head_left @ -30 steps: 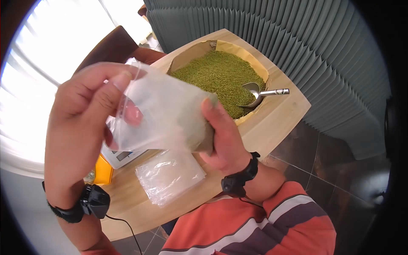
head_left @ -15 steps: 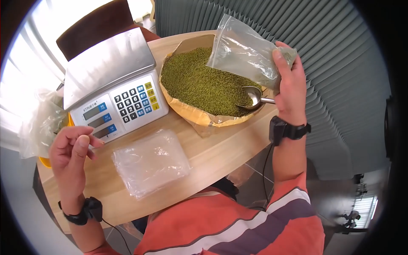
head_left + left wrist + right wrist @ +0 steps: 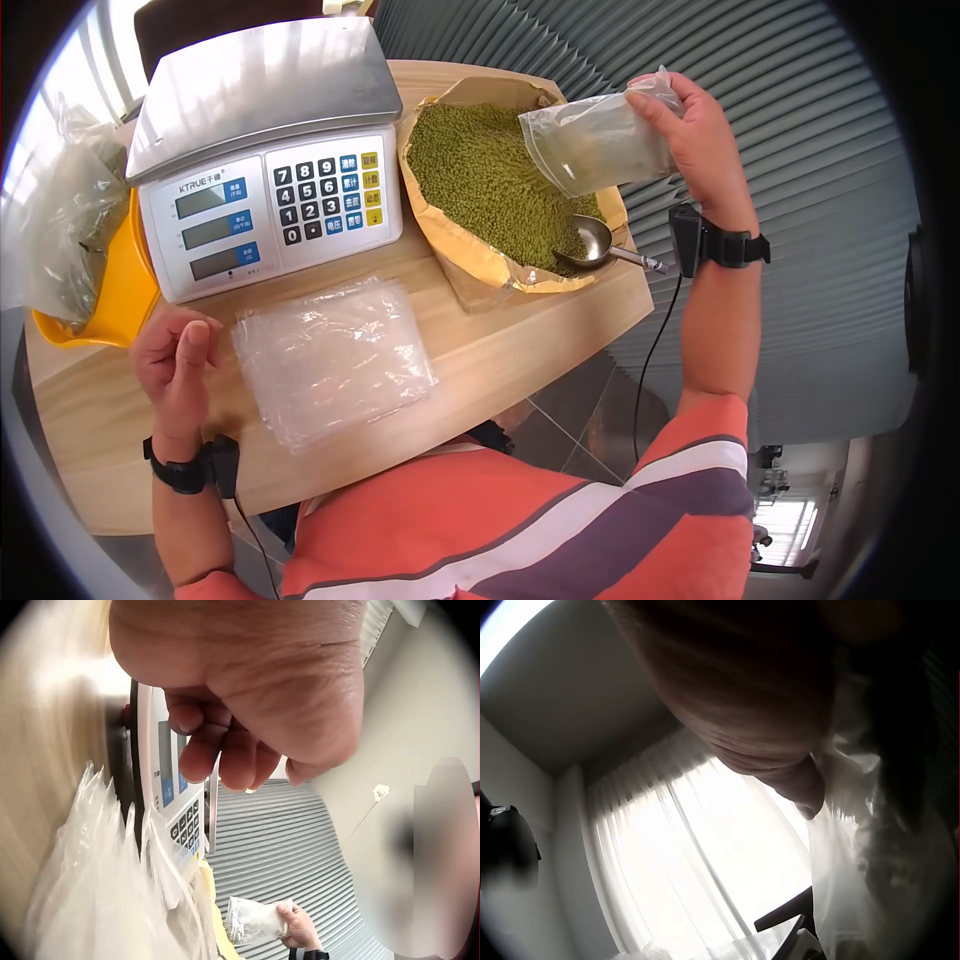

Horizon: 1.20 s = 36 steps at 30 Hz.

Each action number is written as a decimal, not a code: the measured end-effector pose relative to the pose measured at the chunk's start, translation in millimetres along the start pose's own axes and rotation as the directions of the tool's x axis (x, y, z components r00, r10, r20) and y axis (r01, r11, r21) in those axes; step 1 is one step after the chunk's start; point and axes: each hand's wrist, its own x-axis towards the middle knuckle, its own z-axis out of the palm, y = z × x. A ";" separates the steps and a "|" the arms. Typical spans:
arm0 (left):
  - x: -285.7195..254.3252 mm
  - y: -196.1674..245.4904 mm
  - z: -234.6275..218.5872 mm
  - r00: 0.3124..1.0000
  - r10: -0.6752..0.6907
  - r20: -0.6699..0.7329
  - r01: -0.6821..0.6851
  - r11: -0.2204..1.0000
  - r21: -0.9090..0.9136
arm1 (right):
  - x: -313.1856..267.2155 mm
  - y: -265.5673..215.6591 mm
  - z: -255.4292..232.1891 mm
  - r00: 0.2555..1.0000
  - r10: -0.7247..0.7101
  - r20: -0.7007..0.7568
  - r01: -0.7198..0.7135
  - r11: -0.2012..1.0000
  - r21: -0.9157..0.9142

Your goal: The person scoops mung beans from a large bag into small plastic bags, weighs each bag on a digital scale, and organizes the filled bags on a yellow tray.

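My right hand (image 3: 705,145) grips the closed end of a clear plastic bag (image 3: 610,140), fingers and thumb curled round it. The bag is tipped, its mouth pointing left and down over a paper sack (image 3: 450,245) of green beans (image 3: 470,160). A blur of greenish beans shows at the bag's mouth. In the right wrist view, the plastic bag (image 3: 847,847) hangs beside the dark underside of the hand. Low beside the scale's front corner, my left hand (image 3: 177,362) holds nothing. In the left wrist view, its fingers (image 3: 236,761) hang loosely curled.
A digital scale (image 3: 270,95) stands left of the sack. Flat plastic bags (image 3: 335,360) lie before it. A metal scoop (image 3: 592,242) rests in the beans, handle over the rim. A filled plastic bag (image 3: 65,225) sits in a yellow container (image 3: 125,280); grey pleated curtain (image 3: 800,250) hangs behind.
The left hand let go of the bag and moved down left beside the scale. The right hand carried the bag rightward, then raised its held end so the mouth tips over the sack.
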 end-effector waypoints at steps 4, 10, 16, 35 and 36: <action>-3.9 -0.1 6.7 0.998 -0.054 0.038 0.051 0.996 0.069 | 9.1 -8.5 -5.4 0.997 -0.013 0.078 0.019 0.996 -0.082; -5.6 -5.5 6.5 0.997 -0.058 0.057 0.055 0.997 0.054 | 14.0 -13.9 -9.1 0.993 -0.018 0.119 0.045 0.972 -0.230; -4.4 0.5 8.8 0.994 -0.069 0.081 0.060 0.992 0.113 | 15.8 -21.1 -10.0 0.994 0.012 0.105 0.017 0.963 -0.270; -2.7 -1.7 8.3 0.994 -0.028 0.107 0.020 0.997 0.071 | -0.9 -20.8 -15.5 0.983 0.002 0.184 0.055 0.952 -0.301; -2.2 -1.8 7.5 0.994 -0.029 0.101 0.021 0.997 0.080 | -1.6 -19.2 -15.7 0.984 0.001 0.179 0.053 0.953 -0.299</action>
